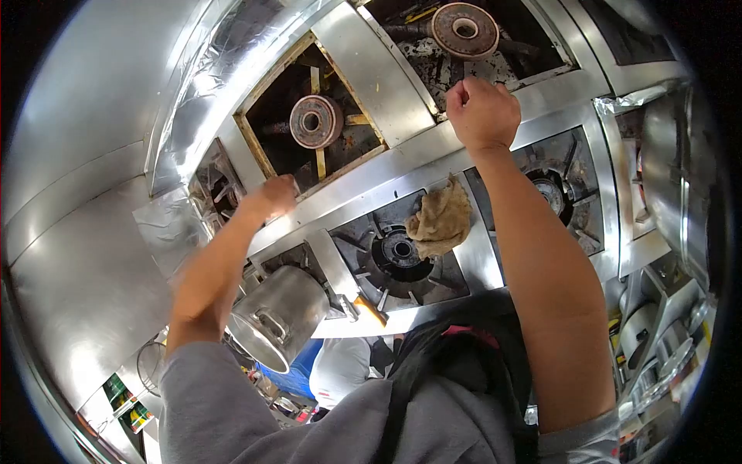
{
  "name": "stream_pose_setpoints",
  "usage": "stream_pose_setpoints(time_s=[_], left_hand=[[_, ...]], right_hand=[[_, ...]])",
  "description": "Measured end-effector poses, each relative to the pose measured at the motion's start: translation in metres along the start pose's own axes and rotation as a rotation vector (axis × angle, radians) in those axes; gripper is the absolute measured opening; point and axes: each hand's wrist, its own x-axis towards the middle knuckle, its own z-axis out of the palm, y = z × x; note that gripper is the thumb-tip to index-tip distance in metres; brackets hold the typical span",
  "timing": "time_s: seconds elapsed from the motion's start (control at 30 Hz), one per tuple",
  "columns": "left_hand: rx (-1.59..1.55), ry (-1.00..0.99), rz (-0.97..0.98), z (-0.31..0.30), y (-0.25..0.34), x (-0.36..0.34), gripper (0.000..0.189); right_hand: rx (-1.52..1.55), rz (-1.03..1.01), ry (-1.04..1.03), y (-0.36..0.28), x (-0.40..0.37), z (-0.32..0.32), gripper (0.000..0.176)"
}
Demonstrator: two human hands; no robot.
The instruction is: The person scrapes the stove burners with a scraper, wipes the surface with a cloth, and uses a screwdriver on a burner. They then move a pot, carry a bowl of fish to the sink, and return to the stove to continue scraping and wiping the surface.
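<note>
My left hand (pixel 270 197) is closed at the front edge of the open burner well with the round burner (pixel 316 121); what it holds, if anything, is hidden and slightly blurred. My right hand (pixel 483 114) is a fist at the near edge of another open well, just below its rusty round burner (pixel 464 31); nothing can be made out inside the fingers. Between my arms, a crumpled brown cloth (pixel 440 218) lies partly over the grate of a nearer burner (pixel 402 249), touching neither hand.
A large steel pot (pixel 280 317) stands at the lower left beside a wooden-handled tool (pixel 369 311). Another burner (pixel 550 193) lies under my right forearm. A big metal pan (pixel 671 182) is at the right. A person in white (pixel 340 370) appears at the bottom.
</note>
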Motion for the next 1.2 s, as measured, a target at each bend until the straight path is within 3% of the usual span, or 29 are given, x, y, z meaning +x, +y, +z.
stream_pose_setpoints(time_s=[0.1, 0.13, 0.23, 0.37, 0.47, 0.5, 0.57, 0.63, 0.67, 0.7, 0.77, 0.83, 0.93, 1.1, 1.17, 1.2], left_hand=[[0.167, 0.043, 0.097, 0.021, -0.022, 0.019, 0.034], [0.265, 0.034, 0.089, 0.001, 0.001, -0.007, 0.034], [0.332, 0.039, 0.042, 0.002, 0.01, -0.003, 0.035], [0.49, 0.154, 0.196, 0.016, -0.004, 0.001, 0.041], [0.502, 0.145, 0.202, 0.043, -0.016, 0.007, 0.044], [0.564, 0.138, 0.207, 0.026, -0.01, 0.007, 0.044], [0.474, 0.128, 0.132, 0.011, -0.007, 0.001, 0.042], [0.106, -0.055, 0.071, -0.022, 0.001, -0.008, 0.035], [0.166, -0.145, 0.093, -0.019, -0.01, 0.007, 0.033], [0.16, -0.145, 0.093, -0.022, -0.005, -0.003, 0.033], [-0.167, -0.048, -0.073, -0.036, 0.016, -0.034, 0.034], [-0.025, -0.142, -0.053, -0.013, 0.011, -0.018, 0.033], [0.129, 0.18, 0.041, 0.033, 0.007, 0.004, 0.034], [0.385, -0.003, 0.006, 0.02, -0.016, 0.013, 0.04], [0.441, 0.086, 0.229, 0.026, -0.054, 0.027, 0.044], [0.437, 0.077, 0.23, 0.013, -0.049, 0.012, 0.044]], right_hand=[[0.008, 0.005, -0.024, 0.0, 0.003, 0.0, 0.016], [0.019, -0.011, -0.023, -0.001, 0.001, -0.002, 0.015], [0.051, 0.009, 0.014, -0.001, 0.005, -0.004, 0.013], [0.033, 0.038, -0.016, -0.003, 0.005, -0.003, 0.014], [0.055, 0.024, -0.044, -0.004, -0.002, -0.003, 0.014], [0.075, 0.032, -0.034, -0.001, 0.006, -0.004, 0.014], [0.06, 0.044, -0.026, -0.001, 0.007, -0.005, 0.014], [0.053, 0.045, -0.045, -0.006, 0.0, -0.007, 0.013], [0.045, 0.046, -0.045, -0.005, 0.001, -0.005, 0.013], [0.035, 0.044, -0.038, -0.004, 0.003, -0.004, 0.013], [0.033, 0.031, -0.029, -0.005, 0.003, -0.005, 0.012], [0.023, 0.001, -0.042, -0.003, 0.004, -0.005, 0.012], [0.002, -0.015, -0.003, -0.003, 0.004, -0.005, 0.012], [0.022, 0.026, -0.024, -0.002, 0.005, -0.005, 0.011], [0.019, 0.023, -0.023, -0.005, 0.001, -0.007, 0.011], [0.034, 0.03, -0.034, -0.004, 0.001, -0.008, 0.011]])
